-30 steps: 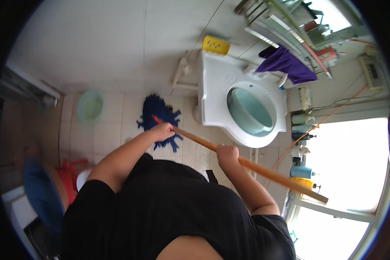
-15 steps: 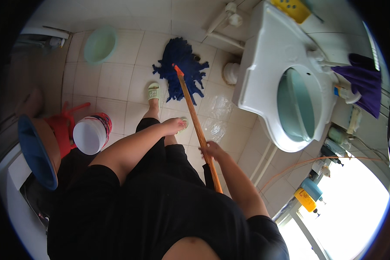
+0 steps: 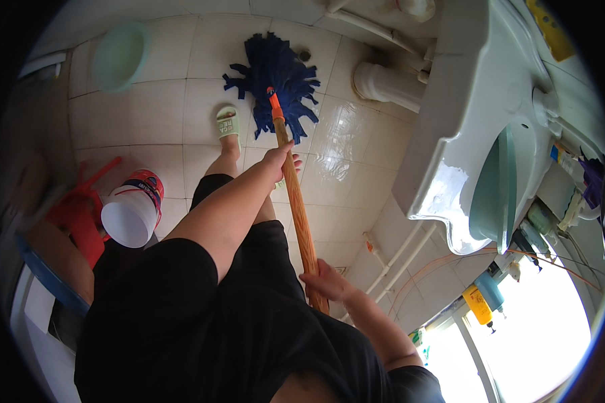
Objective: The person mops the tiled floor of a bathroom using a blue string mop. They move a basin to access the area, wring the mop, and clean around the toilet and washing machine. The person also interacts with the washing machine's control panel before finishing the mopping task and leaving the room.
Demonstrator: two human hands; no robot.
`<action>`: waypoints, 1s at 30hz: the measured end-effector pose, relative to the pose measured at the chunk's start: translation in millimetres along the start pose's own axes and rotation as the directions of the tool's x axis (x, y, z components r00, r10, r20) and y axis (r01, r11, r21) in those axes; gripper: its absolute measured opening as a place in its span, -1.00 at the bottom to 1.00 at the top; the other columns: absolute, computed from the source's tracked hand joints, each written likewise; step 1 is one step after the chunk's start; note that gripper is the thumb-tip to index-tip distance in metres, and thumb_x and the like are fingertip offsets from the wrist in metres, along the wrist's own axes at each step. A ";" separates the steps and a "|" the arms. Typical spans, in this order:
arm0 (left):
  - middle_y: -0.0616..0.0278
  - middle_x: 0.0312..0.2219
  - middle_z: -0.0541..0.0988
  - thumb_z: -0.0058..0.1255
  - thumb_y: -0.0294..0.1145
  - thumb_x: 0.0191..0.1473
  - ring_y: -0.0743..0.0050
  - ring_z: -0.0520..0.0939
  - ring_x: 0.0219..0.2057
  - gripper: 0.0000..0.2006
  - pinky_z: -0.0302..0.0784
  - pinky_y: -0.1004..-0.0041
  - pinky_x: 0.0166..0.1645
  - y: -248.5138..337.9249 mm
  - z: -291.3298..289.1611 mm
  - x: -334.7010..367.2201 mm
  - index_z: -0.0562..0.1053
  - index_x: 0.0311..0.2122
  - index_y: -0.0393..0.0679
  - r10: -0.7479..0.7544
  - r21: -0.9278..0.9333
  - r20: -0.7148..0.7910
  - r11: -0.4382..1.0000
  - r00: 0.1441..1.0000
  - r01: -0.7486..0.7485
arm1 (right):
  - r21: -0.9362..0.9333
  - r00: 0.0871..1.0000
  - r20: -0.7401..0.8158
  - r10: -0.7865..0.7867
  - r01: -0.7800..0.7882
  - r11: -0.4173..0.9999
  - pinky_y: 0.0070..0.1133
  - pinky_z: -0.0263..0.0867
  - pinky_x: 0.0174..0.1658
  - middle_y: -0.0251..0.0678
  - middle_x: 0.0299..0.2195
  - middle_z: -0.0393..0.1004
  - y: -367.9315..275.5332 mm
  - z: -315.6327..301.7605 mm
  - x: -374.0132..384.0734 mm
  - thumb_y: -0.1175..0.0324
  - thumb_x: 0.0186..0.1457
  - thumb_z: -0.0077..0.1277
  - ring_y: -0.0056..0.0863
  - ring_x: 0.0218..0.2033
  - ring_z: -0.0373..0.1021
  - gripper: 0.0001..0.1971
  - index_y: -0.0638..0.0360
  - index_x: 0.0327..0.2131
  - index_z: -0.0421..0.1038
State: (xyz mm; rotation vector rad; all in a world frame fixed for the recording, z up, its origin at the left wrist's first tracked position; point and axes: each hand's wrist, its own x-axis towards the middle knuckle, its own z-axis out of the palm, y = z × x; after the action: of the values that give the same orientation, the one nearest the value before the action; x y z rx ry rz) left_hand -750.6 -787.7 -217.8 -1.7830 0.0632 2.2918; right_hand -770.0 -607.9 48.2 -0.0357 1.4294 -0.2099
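A mop [image 3: 295, 195] with a wooden handle, an orange socket and dark blue cloth strips slants across the middle of the view. Its strips lie spread on the tiled floor. Low on the handle, my left hand [image 3: 280, 162] has its thumb along the wood, with fingers curving loosely behind it and their tips showing on the right side. Nearer my body, my right hand [image 3: 326, 281] is closed around the upper handle. The very end of the handle is hidden against my black clothes.
A pale green basin [image 3: 121, 56] stands at the far left. Nearer are a white bucket [image 3: 129, 218], a red plastic stool [image 3: 81, 225] and a blue basin [image 3: 50, 272]. On the right, a white washbasin [image 3: 444, 181] juts out above pipes [image 3: 390, 87]. My slippered foot [image 3: 228, 124] is left of the mop.
My left hand has come from beside the handle to hold its lower part. My right hand sits closer to my body. The view has shifted, with the washbasin further right.
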 end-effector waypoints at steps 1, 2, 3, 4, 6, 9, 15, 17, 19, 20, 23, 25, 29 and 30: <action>0.28 -0.69 0.34 -0.08 -0.16 -0.05 0.41 0.39 -0.71 -0.74 0.36 0.43 -0.59 -10.4 -9.1 24.6 0.26 -0.54 -0.14 -0.080 -0.022 0.037 0.997 0.996 0.080 | -0.007 0.998 0.057 0.038 -0.038 0.999 -0.56 0.26 -0.50 -0.21 -0.51 0.37 -9.1 -4.2 -3.2 0.00 -0.08 -0.11 -0.49 -0.56 0.35 -0.51 0.30 -0.28 0.19; 0.27 -0.69 0.33 -0.08 -0.24 -0.07 0.42 0.38 -0.71 -0.78 0.35 0.42 -0.60 -12.2 -9.2 27.6 0.25 -0.53 -0.15 -0.074 0.006 0.002 0.997 0.997 0.074 | -0.013 0.991 0.117 0.068 -0.066 0.998 -0.57 0.26 -0.50 -0.20 -0.50 0.37 -25.0 -14.3 -8.4 -0.03 -0.08 -0.13 -0.48 -0.57 0.34 -0.49 0.30 -0.28 0.20; 0.26 -0.70 0.32 -0.08 -0.31 -0.08 0.43 0.37 -0.71 -0.82 0.34 0.42 -0.62 -15.0 -8.5 29.9 0.25 -0.52 -0.16 -0.067 0.031 -0.032 0.997 0.997 0.068 | -0.024 0.979 0.177 0.098 -0.095 0.995 -0.58 0.27 -0.49 -0.20 -0.50 0.36 -33.9 -24.3 -10.9 -0.07 -0.07 -0.15 -0.48 -0.58 0.34 -0.46 0.30 -0.27 0.21; 0.25 -0.70 0.31 -0.08 -0.39 -0.10 0.43 0.36 -0.71 -0.86 0.33 0.41 -0.64 -16.0 -6.9 28.5 0.25 -0.51 -0.17 -0.054 0.051 -0.062 0.997 0.997 0.058 | 0.197 0.958 0.274 0.091 -0.148 0.969 -0.59 0.29 -0.49 -0.22 -0.52 0.36 -15.2 -33.7 3.5 -0.11 0.00 -0.27 -0.47 -0.58 0.35 -0.45 0.29 -0.24 0.21; 0.25 -0.72 0.30 -0.12 -0.44 -0.12 0.44 0.35 -0.73 -0.90 0.33 0.40 -0.66 -20.3 -4.1 14.1 0.24 -0.51 -0.18 -0.044 0.063 -0.025 0.997 0.999 0.045 | 0.540 0.981 0.186 -0.047 -0.062 0.840 -0.58 0.31 -0.50 -0.21 -0.48 0.37 -20.7 -55.5 30.1 -0.07 0.06 -0.40 -0.45 -0.58 0.36 -0.48 0.26 -0.21 0.21; 0.24 -0.75 0.29 -0.12 -0.47 -0.13 0.42 0.37 -0.75 -0.91 0.33 0.40 -0.69 -17.4 23.9 -67.4 0.25 -0.51 -0.20 0.019 0.073 -0.042 0.997 0.999 -0.016 | 0.720 0.995 -0.029 -0.093 0.085 0.689 -0.52 0.30 -0.28 -0.18 -0.34 0.37 -42.0 -80.9 87.3 0.00 0.11 -0.48 -0.44 -0.34 0.34 -0.50 0.25 -0.10 0.11; 0.21 -0.66 0.33 -0.05 -0.39 -0.09 0.41 0.43 -0.66 -0.82 0.43 0.43 -0.60 -50.2 40.1 -208.7 0.24 -0.43 -0.21 -0.200 0.192 0.054 0.963 0.978 0.187 | 0.769 0.977 0.197 -0.082 -0.102 0.631 -0.47 0.27 -0.24 -0.17 -0.29 0.32 -114.3 -78.9 151.1 -0.12 0.01 -0.31 -0.38 -0.31 0.31 -0.38 0.27 -0.08 0.08; 0.21 -0.55 0.36 -0.06 -0.35 -0.04 0.42 0.46 -0.54 -0.78 0.46 0.41 -0.47 -62.1 41.9 -241.2 0.21 -0.33 -0.17 -0.312 0.198 0.008 0.932 0.950 0.305 | 0.741 0.958 0.281 -0.052 -0.182 0.646 -0.54 0.28 -0.40 -0.24 -0.43 0.33 -129.8 -73.3 159.3 -0.14 -0.04 -0.22 -0.45 -0.47 0.30 -0.40 0.26 -0.17 0.13; 0.23 -0.47 0.37 -0.09 -0.30 -0.02 0.41 0.45 -0.47 -0.76 0.43 0.34 -0.35 -60.4 34.6 -242.4 0.19 -0.28 -0.14 -0.345 0.195 0.211 0.932 0.914 0.307 | 0.691 0.962 0.251 0.109 -0.256 0.676 -0.61 0.24 -0.58 -0.34 -0.60 0.30 -126.5 -69.4 175.2 -0.14 -0.09 -0.13 -0.53 -0.64 0.25 -0.43 0.23 -0.28 0.17; 0.24 -0.43 0.37 -0.10 -0.28 0.00 0.41 0.45 -0.43 -0.75 0.42 0.31 -0.29 -59.9 31.5 -244.3 0.17 -0.26 -0.12 -0.351 0.186 0.315 0.934 0.882 0.305 | 0.701 0.962 0.252 0.109 -0.259 0.665 -0.62 0.21 -0.60 -0.36 -0.62 0.28 -124.1 -68.8 176.8 -0.11 -0.10 -0.10 -0.55 -0.67 0.23 -0.48 0.20 -0.32 0.17; 0.28 -0.36 0.37 -0.14 -0.20 0.02 0.40 0.42 -0.32 -0.72 0.34 0.25 -0.18 -31.3 20.9 -253.6 0.19 -0.23 -0.11 -0.455 0.436 0.484 0.866 0.747 0.245 | 0.741 0.964 0.248 0.102 -0.256 0.621 -0.66 0.11 -0.68 -0.43 -0.71 0.21 -122.3 -72.2 168.0 -0.03 -0.13 0.00 -0.62 -0.76 0.15 -0.59 0.11 -0.44 0.18; 0.28 -0.17 0.29 -0.07 -0.05 -0.05 0.40 0.33 -0.17 -0.51 0.29 0.29 -0.17 -41.2 -4.6 -228.1 0.16 -0.08 -0.09 -0.495 0.498 0.583 0.844 0.645 0.197 | 0.779 0.972 0.233 0.030 -0.205 0.592 -0.71 0.08 -0.69 -0.47 -0.72 0.19 -121.5 -71.3 145.0 0.14 -0.07 -0.04 -0.67 -0.77 0.11 -0.71 0.13 -0.44 0.18; 0.26 -0.12 0.27 -0.10 0.05 -0.08 0.36 0.31 -0.13 -0.42 0.27 0.27 -0.14 -24.1 -39.1 -202.1 0.13 -0.02 -0.07 -0.374 0.418 0.472 0.892 0.798 0.171 | 0.843 0.927 0.370 -0.067 -0.305 0.444 -0.76 0.04 -0.70 -0.53 -0.72 0.15 -119.4 -73.4 108.6 0.29 -0.05 -0.12 -0.75 -0.79 0.06 -0.82 0.16 -0.40 0.19; 0.25 -0.11 0.26 -0.15 0.11 -0.08 0.35 0.30 -0.13 -0.40 0.27 0.26 -0.13 -22.5 -46.2 -189.3 0.12 -0.01 -0.09 -0.340 0.382 0.445 0.909 0.828 0.167 | 0.850 0.912 0.398 -0.100 -0.325 0.413 -0.76 0.04 -0.70 -0.54 -0.72 0.14 -122.9 -71.7 96.7 0.29 -0.05 -0.13 -0.76 -0.79 0.06 -0.81 0.17 -0.39 0.19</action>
State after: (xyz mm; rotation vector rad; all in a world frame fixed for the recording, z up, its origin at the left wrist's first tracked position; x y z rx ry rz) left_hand -658.6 -804.2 -45.3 -0.9278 0.0975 2.3010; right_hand -843.6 -737.2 -38.2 0.9056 0.7308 -0.8170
